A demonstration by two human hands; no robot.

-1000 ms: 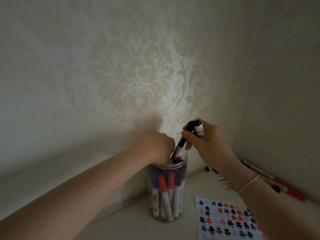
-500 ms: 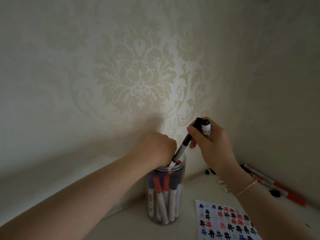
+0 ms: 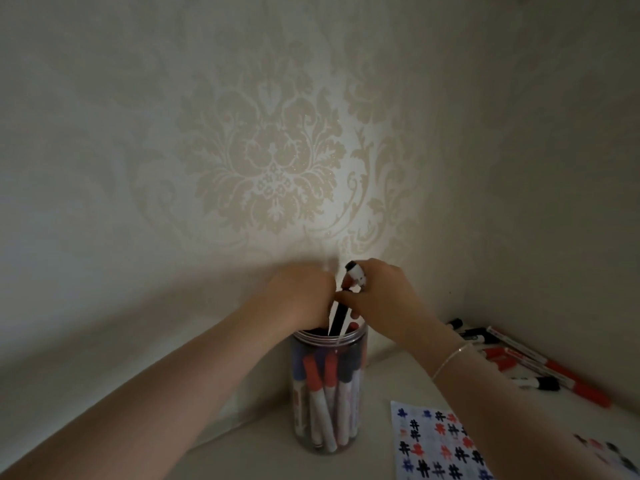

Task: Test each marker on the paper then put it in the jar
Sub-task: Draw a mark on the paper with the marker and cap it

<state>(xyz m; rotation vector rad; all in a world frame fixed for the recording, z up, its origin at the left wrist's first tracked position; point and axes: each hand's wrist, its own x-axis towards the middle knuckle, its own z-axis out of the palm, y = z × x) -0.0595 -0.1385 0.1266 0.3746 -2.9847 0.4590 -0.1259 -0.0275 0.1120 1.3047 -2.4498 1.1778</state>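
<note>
Right hand pinching black-capped white marker tip-down into clear plastic jar of markers, left hand curled at jar mouth, grip unclear, hash-marked paper beside jar

The jar stands against the wall; paper lies right of it, loose markers farther right.
</note>
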